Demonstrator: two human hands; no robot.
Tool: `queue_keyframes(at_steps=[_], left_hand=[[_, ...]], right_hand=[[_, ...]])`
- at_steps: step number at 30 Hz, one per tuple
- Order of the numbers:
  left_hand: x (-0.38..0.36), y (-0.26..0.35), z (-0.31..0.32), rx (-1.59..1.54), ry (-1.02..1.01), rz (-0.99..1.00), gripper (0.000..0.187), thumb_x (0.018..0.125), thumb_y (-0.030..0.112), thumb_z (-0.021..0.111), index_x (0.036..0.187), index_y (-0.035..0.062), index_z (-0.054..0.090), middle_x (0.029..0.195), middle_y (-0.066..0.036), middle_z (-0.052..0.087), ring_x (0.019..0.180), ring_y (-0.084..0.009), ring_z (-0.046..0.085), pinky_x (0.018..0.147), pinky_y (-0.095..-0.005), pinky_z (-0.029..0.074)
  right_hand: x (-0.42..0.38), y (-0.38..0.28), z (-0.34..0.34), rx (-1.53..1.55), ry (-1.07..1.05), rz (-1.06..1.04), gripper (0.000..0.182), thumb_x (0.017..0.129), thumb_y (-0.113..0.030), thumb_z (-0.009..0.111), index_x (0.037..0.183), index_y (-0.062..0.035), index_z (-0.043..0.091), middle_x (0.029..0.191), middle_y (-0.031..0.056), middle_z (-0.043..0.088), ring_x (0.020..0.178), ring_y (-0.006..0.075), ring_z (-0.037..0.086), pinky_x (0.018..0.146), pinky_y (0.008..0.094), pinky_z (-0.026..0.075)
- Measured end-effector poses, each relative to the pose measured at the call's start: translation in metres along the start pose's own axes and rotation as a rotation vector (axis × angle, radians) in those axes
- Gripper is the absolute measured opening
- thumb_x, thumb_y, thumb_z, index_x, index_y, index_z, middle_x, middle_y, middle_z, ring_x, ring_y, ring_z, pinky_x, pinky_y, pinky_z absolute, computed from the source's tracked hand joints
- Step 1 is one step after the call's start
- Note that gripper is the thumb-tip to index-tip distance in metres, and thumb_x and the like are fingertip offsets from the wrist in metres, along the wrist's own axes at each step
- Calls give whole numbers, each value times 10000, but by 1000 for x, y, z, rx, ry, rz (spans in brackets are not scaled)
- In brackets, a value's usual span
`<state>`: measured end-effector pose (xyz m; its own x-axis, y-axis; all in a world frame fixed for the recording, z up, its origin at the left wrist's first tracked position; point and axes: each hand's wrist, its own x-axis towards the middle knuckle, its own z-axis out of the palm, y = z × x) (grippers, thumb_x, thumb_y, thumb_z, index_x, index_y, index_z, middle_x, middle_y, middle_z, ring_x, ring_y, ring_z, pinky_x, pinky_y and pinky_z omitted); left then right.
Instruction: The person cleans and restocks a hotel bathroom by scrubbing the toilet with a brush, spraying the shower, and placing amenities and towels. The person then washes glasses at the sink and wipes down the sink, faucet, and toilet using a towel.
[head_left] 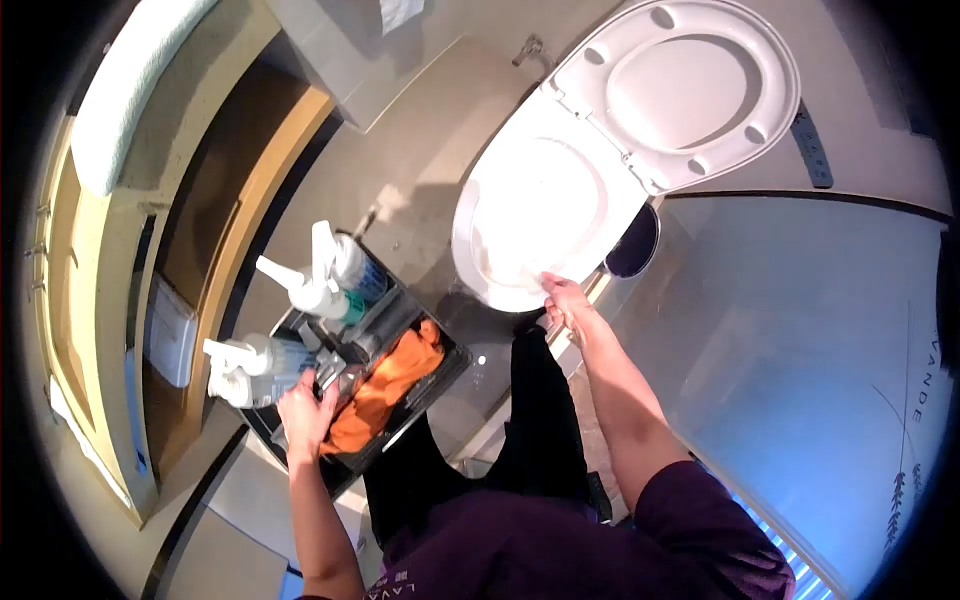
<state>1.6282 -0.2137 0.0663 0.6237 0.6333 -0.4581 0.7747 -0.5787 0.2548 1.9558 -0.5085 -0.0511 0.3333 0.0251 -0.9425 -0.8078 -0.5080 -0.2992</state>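
Reaching into the black plastic caddy (440,372) at lower left, the left hand (305,415) closes on something unclear beside the orange cloth (385,385); at centre, the right hand (565,300) pinches the white toilet bowl's rim (480,285); better steady there

Pale capital letters run down the frosted glass panel (800,350) at the right edge of the view; the part that can be read is "LANDE", set beside a thin drawn plant sprig, and the letters above it are cut off. On the purple shirt (560,550) at the bottom edge, small light letters read "LAVA", with the rest out of view. Labels on the spray bottles (300,300) are too small to read.
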Motion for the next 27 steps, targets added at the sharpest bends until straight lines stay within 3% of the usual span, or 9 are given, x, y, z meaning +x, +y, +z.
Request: queue_keyframes(at_steps=[2, 4, 5, 7, 11, 15, 21, 24, 27], left_hand=[[-1, -1, 1, 7, 40, 16, 310, 759, 332, 625, 788, 33, 553, 675, -231, 596, 664, -414, 590, 599, -470, 471], [-2, 0, 0, 6, 53, 39, 313, 766, 331, 621, 779, 25, 558, 657, -232, 589, 650, -408, 589, 587, -459, 468], [-2, -3, 2, 3, 61, 49, 313, 765, 330, 622, 766, 25, 553, 657, -232, 589, 649, -405, 590, 586, -457, 469], [-1, -2, 1, -10, 27, 8, 305, 745, 328, 639, 762, 35, 554, 689, -219, 604, 660, -403, 590, 597, -464, 470], [-3, 2, -1, -26, 29, 9, 305, 749, 313, 640, 747, 24, 546, 686, -224, 597, 651, -405, 583, 595, -455, 463], [-2, 3, -6, -36, 25, 30, 308, 751, 318, 633, 751, 24, 542, 679, -227, 591, 652, -412, 577, 597, -461, 459], [-6, 0, -6, -50, 44, 65, 324, 737, 331, 634, 795, 26, 539, 695, -241, 589, 683, -438, 568, 612, -494, 450], [-6, -5, -5, -36, 65, 107, 333, 723, 340, 639, 774, 25, 544, 692, -239, 591, 672, -436, 570, 599, -493, 453], [-7, -12, -4, -46, 87, 157, 341, 710, 358, 641, 749, 32, 553, 675, -233, 592, 646, -426, 575, 583, -488, 458]], right_hand=[[2, 7, -7, -319, 147, -406, 482, 892, -205, 491, 1361, -158, 389, 613, 57, 526, 445, 155, 467, 430, 306, 402], [-4, -14, -13, -734, 549, -961, 453, 906, -207, 451, 1352, -159, 388, 811, 203, 648, 728, 329, 635, 696, 415, 490], [-10, -40, -20, -717, 589, -947, 463, 911, -248, 454, 1360, -175, 366, 1006, 262, 597, 821, 387, 630, 790, 466, 485], [-13, -101, -35, -959, 671, -807, 506, 907, -226, 444, 1382, -261, 274, 818, 252, 619, 736, 410, 611, 699, 507, 478], [0, -107, -84, -1313, 663, -584, 528, 898, -221, 417, 1374, -368, 245, 809, 231, 618, 755, 387, 616, 698, 482, 484], [-25, -34, -143, -1100, 706, -469, 506, 899, -230, 442, 1351, -402, 295, 880, 221, 629, 867, 402, 602, 711, 472, 480], [-106, -5, -108, -480, 715, -1046, 485, 921, -169, 464, 1390, -137, 345, 594, -21, 418, 515, 59, 409, 488, 243, 396], [-168, -31, -44, -8, 804, -1009, 506, 938, -120, 398, 1425, -171, 271, 552, -60, 350, 421, 26, 320, 365, 191, 307], [-173, -86, -29, 301, 773, -1152, 530, 929, -109, 409, 1430, -188, 254, 612, 2, 470, 476, 58, 411, 432, 223, 381]])
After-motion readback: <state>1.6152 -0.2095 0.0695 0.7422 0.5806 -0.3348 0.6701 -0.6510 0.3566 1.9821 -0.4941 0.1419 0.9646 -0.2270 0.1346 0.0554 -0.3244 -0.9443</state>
